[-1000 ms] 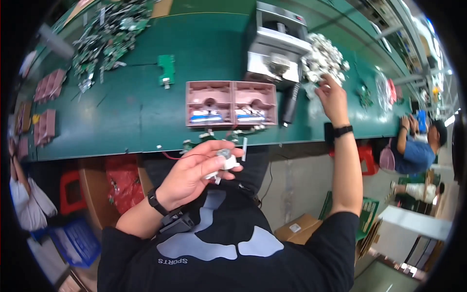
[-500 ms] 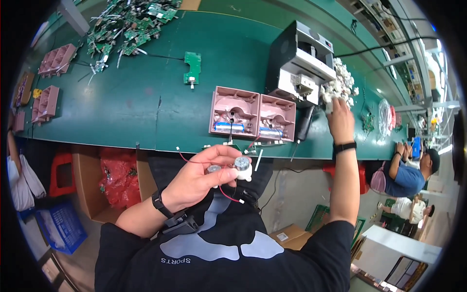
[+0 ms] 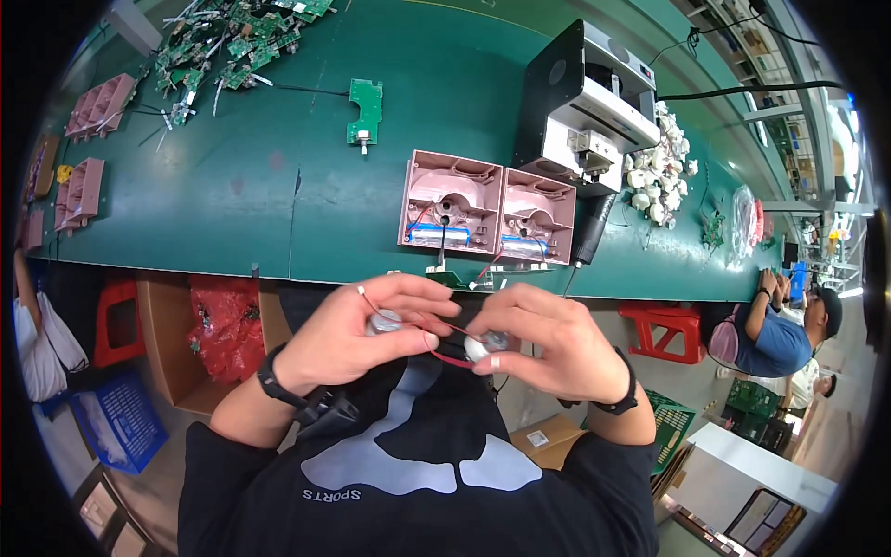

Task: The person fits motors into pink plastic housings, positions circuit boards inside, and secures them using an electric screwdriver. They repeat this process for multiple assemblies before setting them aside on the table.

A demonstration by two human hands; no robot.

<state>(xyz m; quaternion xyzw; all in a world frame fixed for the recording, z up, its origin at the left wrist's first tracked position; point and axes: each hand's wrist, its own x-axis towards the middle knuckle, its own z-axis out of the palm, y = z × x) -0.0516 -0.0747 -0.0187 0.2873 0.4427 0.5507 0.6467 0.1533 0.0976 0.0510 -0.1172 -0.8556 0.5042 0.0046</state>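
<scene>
My left hand is curled in front of my chest, with a small silver motor held in its fingers. Close beside it, my right hand grips a white plastic cap; a silvery round part shows under its fingers, partly hidden. Thin red wires run between the two hands. Just beyond them, two pink plastic housings lie side by side on the green table, each with a blue cylindrical battery inside. Small circuit boards rest by the table's front edge, below the housings.
A black and silver machine stands behind the housings, with a black-handled tool beside it. White plastic pieces are heaped to its right. A green circuit board and a board pile lie far left. Another person sits at right.
My right hand has come back from the white pile to beside my left. The motor with the white cap, pinched in my left hand before, appears to be in my right fingers.
</scene>
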